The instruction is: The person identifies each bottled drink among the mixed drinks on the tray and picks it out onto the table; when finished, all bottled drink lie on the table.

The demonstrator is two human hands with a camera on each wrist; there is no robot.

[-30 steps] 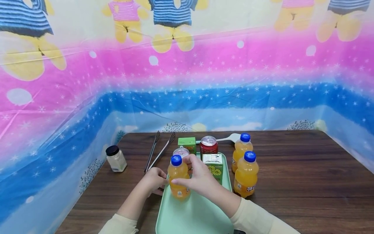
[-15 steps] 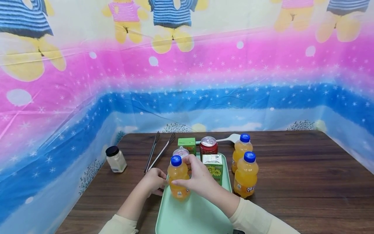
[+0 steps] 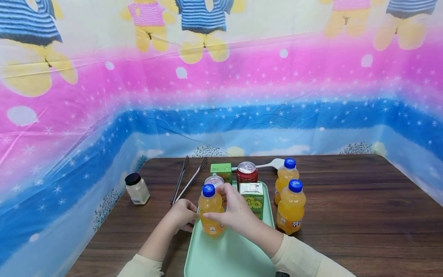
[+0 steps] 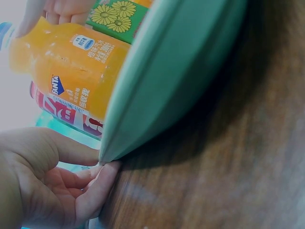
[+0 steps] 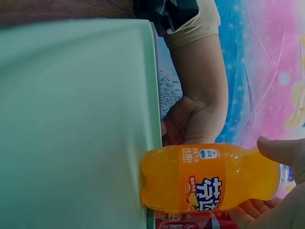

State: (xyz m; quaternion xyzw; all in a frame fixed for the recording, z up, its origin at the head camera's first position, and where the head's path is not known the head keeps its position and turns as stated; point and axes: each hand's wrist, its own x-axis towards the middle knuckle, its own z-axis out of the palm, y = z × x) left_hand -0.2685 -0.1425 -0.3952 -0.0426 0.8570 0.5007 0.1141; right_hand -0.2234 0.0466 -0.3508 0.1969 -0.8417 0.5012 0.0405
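Observation:
My right hand (image 3: 238, 213) holds an orange Fanta bottle (image 3: 209, 204) with a blue cap, thumb and fingers around its upper part. The bottle stands upright at the left side of a pale green tray (image 3: 232, 254). In the left wrist view, my left hand (image 4: 43, 179) pinches the tray's rim between thumb and finger, beside the bottle. Just behind the bottle is a drink can (image 3: 214, 179), mostly hidden. A green carton with yellow flowers (image 3: 255, 202) stands on the tray to the right of my right hand.
Behind are a red can (image 3: 247, 175) and another green carton (image 3: 221, 168). Two more orange bottles (image 3: 292, 207) stand on the table right of the tray. Metal tongs (image 3: 187, 182), a black-lidded jar (image 3: 138, 190) and a white-headed utensil (image 3: 277, 163) lie or stand further off.

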